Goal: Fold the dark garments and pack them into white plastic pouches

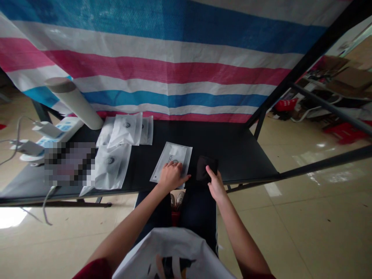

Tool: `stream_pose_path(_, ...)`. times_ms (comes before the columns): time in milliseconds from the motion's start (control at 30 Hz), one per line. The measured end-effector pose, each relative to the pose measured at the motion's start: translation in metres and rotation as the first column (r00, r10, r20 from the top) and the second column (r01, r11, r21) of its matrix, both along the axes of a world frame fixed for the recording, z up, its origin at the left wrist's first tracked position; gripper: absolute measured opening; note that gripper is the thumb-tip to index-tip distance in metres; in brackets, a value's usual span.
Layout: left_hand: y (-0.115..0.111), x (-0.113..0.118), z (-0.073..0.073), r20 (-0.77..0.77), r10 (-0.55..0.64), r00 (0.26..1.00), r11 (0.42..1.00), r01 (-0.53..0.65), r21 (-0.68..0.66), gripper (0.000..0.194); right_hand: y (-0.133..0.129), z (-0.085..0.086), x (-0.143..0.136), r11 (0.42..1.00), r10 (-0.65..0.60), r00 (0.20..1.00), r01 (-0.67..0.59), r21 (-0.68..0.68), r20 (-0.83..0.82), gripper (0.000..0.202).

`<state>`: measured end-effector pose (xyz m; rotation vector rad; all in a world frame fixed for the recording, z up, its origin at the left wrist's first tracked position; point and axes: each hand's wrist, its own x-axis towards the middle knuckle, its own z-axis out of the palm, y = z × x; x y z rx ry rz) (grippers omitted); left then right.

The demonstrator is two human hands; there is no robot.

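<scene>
My left hand (173,176) rests on a frosted plastic bag (166,153) with dark printing, which lies flat on the black tabletop. Its fingers are bent over the bag's surface and the thumb sticks out to the right. Just right of the bag, my right hand (216,184) grips a dark, flat, squarish object (205,167) at the table's front edge, thumb on top. What kind of object this is cannot be made out. Further left lie several filled frosted bags (124,130), some overlapping, and another filled bag (109,166) lies nearer the front edge.
A pale cylindrical bottle (77,104) stands at the back left beside a white power strip (68,128) with plugged-in chargers (48,130) and cables. A blurred-out item (69,162) lies in front. Striped sheeting (174,73) hangs behind the black table (232,143). Metal frame bars (328,161) run along the right.
</scene>
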<state>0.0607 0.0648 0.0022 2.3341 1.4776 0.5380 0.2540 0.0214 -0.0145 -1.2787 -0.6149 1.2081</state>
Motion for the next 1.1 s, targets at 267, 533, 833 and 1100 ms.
stream_pose_path(267, 0.003, -0.016, 0.009, -0.017, -0.107, 0.994, 0.991, 0.105, -0.079, 0.021, 0.001, 0.011, -0.019, 0.975, 0.223, 0.959, -0.216, 0.058, -0.174, 0.066)
stream_pose_path(533, -0.001, -0.024, 0.012, 0.341, -0.025, 0.94, 0.999, 0.037, -0.031, 0.021, 0.011, -0.003, -0.03, 0.933, 0.358, 0.931, -0.355, -0.053, 0.069, 0.046)
stream_pose_path(833, -0.012, -0.028, 0.025, 0.315, -0.082, 0.945, 0.991, 0.111, -0.074, 0.023, 0.038, 0.003, -0.037, 0.894, 0.445, 0.883, -0.427, -0.135, 0.152, 0.038)
stream_pose_path(1100, -0.026, -0.02, 0.028, 0.156, -0.241, 0.958, 0.97, 0.242, 0.009, 0.022, 0.053, 0.004, -0.051, 0.937, 0.347, 0.893, -0.34, -0.075, 0.285, 0.028)
